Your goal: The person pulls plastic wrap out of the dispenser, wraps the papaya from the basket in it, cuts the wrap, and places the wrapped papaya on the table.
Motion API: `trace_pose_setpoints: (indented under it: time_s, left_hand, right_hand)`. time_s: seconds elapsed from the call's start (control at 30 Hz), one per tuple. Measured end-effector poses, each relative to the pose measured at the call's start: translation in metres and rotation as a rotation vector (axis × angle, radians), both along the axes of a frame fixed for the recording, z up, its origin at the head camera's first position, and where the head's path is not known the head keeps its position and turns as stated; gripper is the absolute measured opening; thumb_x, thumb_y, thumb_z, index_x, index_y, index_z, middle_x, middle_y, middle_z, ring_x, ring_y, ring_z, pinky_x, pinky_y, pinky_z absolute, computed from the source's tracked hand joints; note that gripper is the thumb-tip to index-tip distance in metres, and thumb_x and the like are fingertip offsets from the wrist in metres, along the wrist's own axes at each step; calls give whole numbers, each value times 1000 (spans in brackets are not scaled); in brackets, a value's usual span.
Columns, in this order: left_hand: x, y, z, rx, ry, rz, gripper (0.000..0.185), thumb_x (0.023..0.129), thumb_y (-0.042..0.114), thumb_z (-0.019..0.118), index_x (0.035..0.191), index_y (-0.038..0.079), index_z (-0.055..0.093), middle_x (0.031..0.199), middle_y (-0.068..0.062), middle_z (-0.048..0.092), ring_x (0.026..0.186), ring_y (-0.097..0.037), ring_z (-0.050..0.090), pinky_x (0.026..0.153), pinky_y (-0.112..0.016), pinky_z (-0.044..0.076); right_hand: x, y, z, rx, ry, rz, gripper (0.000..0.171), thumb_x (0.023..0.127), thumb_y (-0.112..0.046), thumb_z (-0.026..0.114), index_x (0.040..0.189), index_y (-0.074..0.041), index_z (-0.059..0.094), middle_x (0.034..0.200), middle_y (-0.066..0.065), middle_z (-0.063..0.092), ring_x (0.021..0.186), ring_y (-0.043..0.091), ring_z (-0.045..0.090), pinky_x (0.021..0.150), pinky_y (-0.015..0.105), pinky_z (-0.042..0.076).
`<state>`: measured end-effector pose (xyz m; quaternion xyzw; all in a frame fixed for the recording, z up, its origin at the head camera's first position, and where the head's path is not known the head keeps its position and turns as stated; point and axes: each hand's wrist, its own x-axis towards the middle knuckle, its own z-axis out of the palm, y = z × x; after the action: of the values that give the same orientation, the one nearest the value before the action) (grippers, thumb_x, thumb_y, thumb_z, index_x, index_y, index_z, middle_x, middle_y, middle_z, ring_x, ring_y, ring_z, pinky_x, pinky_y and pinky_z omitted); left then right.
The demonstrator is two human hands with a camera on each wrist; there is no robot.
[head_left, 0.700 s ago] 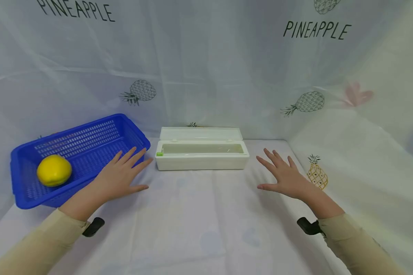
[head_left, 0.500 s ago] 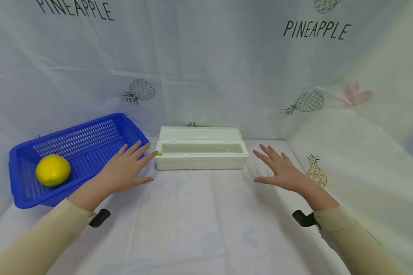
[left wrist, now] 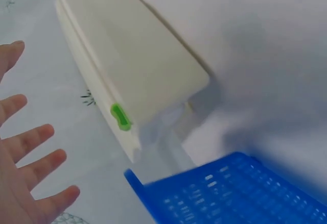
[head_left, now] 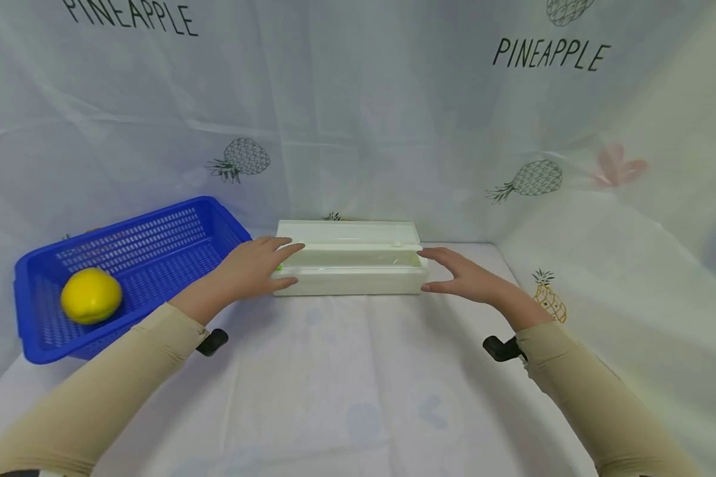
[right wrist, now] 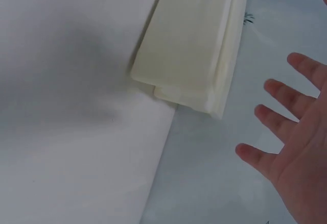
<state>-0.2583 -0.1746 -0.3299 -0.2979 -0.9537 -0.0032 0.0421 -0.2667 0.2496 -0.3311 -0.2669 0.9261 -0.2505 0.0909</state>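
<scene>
As both hands have advanced since the earlier views, we see the left hand and right hand flanking the one white box, fingers spread, holding nothing; a two-handed grasp appears imminent. Left of the fingers: one blue basket, one lemon, on the counter.

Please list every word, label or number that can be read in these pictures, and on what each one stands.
"PINEAPPLE": black capitals on the pale pineapple-print backdrop cloth, upper left.
"PINEAPPLE": again on the same cloth, upper right.
The long white plastic box and blue plastic basket show no readable text.
</scene>
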Motion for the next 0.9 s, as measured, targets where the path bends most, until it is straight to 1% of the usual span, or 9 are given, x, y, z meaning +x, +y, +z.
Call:
trace_pose_setpoints:
  time_s: [0.07, 0.23, 0.37, 0.5, 0.57, 0.7, 0.8, 0.9]
  left_hand:
    - [-5, 4, 0, 15, -30, 6, 68, 94, 45, 61, 149, 13, 40, 144, -18, 45, 130, -40, 43, 101, -57, 39]
    - [-15, 13, 0, 29, -87, 13, 63, 95, 44, 59, 147, 13, 43, 142, -15, 49, 127, -37, 47, 98, -56, 43]
    - [-22, 22, -1, 53, -137, 25, 59, 96, 42, 59, 146, 13, 46, 140, -14, 51, 126, -35, 49, 100, -54, 42]
    - [-35, 32, -6, 115, -195, 17, 56, 97, 39, 59, 145, 12, 47, 140, -15, 51, 129, -34, 47, 104, -52, 39]
    - [-42, 37, -9, 145, -236, 4, 55, 98, 37, 59, 145, 11, 47, 141, -14, 50, 130, -33, 45, 106, -51, 37]
    - [-56, 45, -14, 210, -342, -32, 55, 99, 36, 57, 145, 10, 46, 142, -14, 49, 132, -33, 43, 107, -50, 35]
    - [-67, 51, -17, 266, -427, -48, 55, 99, 37, 57, 146, 11, 45, 142, -13, 49, 131, -32, 44, 107, -50, 36]
    - [-76, 56, -20, 311, -502, -56, 56, 98, 38, 57, 147, 15, 45, 144, -10, 48, 132, -31, 43, 106, -50, 36]
  right_hand:
    - [-7, -6, 2, -2, -40, 2, 80, 88, -49, 68, 152, -14, 34, 156, 10, 28, 143, 33, 23, 110, 58, 25]
    - [-23, -20, 6, 12, -99, 1, 77, 87, -49, 69, 149, -16, 39, 152, 8, 35, 139, 31, 31, 108, 57, 30]
    - [-33, -26, 6, -4, -123, 24, 74, 87, -44, 70, 148, -12, 42, 149, 8, 40, 136, 31, 36, 106, 57, 32]
    - [-39, -31, 2, -15, -132, 36, 72, 87, -39, 72, 146, -9, 44, 146, 8, 44, 134, 31, 38, 106, 58, 32]
    - [-40, -33, -2, -16, -133, 47, 70, 86, -37, 73, 145, -9, 46, 144, 8, 46, 133, 30, 39, 107, 57, 31]
    - [-41, -37, -6, -29, -139, 63, 68, 85, -32, 75, 143, -7, 48, 142, 7, 48, 131, 29, 40, 109, 55, 28]
    - [-41, -38, -7, -32, -139, 59, 68, 84, -30, 76, 142, -7, 49, 141, 6, 50, 130, 29, 42, 109, 53, 29]
    - [-40, -38, -9, -27, -143, 57, 68, 84, -30, 76, 141, -7, 50, 140, 6, 50, 129, 29, 42, 108, 54, 30]
